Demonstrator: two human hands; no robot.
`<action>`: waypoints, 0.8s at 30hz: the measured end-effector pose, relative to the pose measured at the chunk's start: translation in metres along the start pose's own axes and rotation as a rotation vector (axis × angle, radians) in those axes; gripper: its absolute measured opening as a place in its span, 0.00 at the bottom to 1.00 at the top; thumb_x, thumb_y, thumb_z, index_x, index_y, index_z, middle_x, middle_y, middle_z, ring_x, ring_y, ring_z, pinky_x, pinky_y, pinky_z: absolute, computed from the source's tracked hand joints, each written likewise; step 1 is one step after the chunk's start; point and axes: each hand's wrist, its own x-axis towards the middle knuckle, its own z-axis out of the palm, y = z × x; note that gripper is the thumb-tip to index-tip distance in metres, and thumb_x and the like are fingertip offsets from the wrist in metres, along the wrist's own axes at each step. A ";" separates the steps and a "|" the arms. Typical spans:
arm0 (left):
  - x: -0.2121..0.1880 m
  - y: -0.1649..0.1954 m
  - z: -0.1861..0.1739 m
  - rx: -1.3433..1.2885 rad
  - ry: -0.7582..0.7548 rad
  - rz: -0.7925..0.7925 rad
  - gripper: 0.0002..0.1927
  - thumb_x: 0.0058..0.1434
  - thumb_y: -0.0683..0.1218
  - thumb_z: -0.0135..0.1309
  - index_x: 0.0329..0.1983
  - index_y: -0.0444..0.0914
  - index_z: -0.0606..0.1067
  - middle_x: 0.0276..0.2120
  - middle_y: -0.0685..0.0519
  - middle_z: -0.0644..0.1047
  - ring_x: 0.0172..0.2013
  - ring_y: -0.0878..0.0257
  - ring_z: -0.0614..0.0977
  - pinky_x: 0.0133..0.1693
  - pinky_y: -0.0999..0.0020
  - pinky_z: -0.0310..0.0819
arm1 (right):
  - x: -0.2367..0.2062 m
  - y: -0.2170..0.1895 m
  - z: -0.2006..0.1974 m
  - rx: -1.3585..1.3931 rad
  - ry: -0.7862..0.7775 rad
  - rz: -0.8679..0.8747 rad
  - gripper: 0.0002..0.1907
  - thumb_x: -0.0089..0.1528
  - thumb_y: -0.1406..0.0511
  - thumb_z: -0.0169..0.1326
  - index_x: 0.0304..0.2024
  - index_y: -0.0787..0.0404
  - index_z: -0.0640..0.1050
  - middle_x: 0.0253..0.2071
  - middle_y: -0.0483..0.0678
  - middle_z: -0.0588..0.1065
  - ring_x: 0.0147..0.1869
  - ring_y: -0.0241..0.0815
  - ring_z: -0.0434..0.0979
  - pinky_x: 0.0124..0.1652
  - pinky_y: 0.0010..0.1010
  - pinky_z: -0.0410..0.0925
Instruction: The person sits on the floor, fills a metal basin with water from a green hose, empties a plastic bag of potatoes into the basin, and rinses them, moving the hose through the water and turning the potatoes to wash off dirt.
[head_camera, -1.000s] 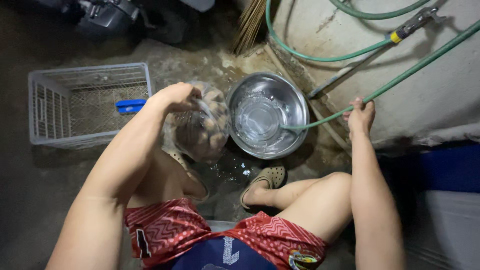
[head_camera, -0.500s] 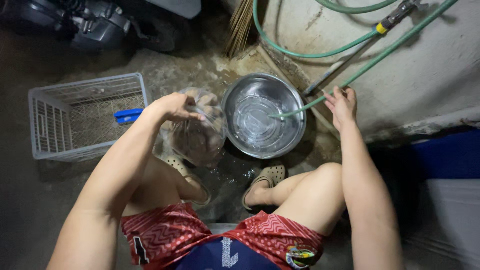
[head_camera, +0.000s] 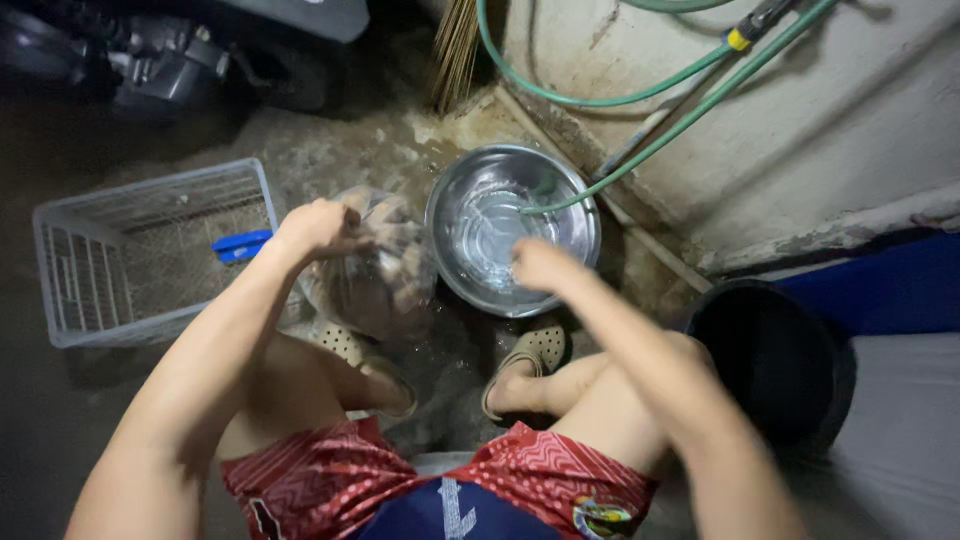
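Note:
My left hand (head_camera: 318, 227) grips the top of a clear plastic bag (head_camera: 375, 272) full of small brownish round things, held just left of a round metal basin (head_camera: 512, 228). The basin holds water, and a green hose (head_camera: 668, 130) ends inside it. My right hand (head_camera: 540, 265) is blurred over the basin's near rim, holding nothing that I can see; its fingers are unclear. I squat with both sandalled feet (head_camera: 528, 352) on wet concrete.
A white wire basket (head_camera: 90, 262) with a blue item (head_camera: 242, 245) inside stands at left. A black bucket (head_camera: 768, 352) sits at right beside a blue surface. A broom (head_camera: 455, 50) leans at the back, next to a concrete wall and dark machinery.
My right hand has let go of the green hose and moved left and down over the basin. The left hand keeps hold of the bag. The view shifted, showing the black bucket.

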 end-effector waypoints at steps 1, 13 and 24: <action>0.001 -0.002 0.002 0.006 0.003 0.009 0.31 0.50 0.70 0.59 0.48 0.46 0.83 0.44 0.42 0.83 0.47 0.44 0.83 0.51 0.50 0.77 | 0.006 -0.015 0.019 -0.079 -0.129 0.013 0.18 0.56 0.65 0.53 0.48 0.63 0.80 0.46 0.62 0.79 0.51 0.61 0.81 0.53 0.47 0.72; -0.021 -0.035 0.047 -0.179 0.117 -0.126 0.22 0.53 0.59 0.63 0.45 0.40 0.83 0.41 0.38 0.82 0.45 0.43 0.84 0.49 0.50 0.77 | 0.006 -0.059 0.168 -0.072 0.127 0.161 0.32 0.57 0.71 0.56 0.64 0.54 0.67 0.64 0.50 0.70 0.68 0.55 0.69 0.64 0.55 0.60; -0.021 -0.036 0.047 -0.311 0.146 -0.173 0.23 0.54 0.57 0.56 0.44 0.37 0.82 0.41 0.36 0.82 0.46 0.41 0.83 0.51 0.49 0.76 | 0.011 -0.066 0.169 0.057 0.116 0.238 0.21 0.60 0.68 0.55 0.57 0.58 0.72 0.56 0.54 0.75 0.63 0.56 0.73 0.62 0.56 0.61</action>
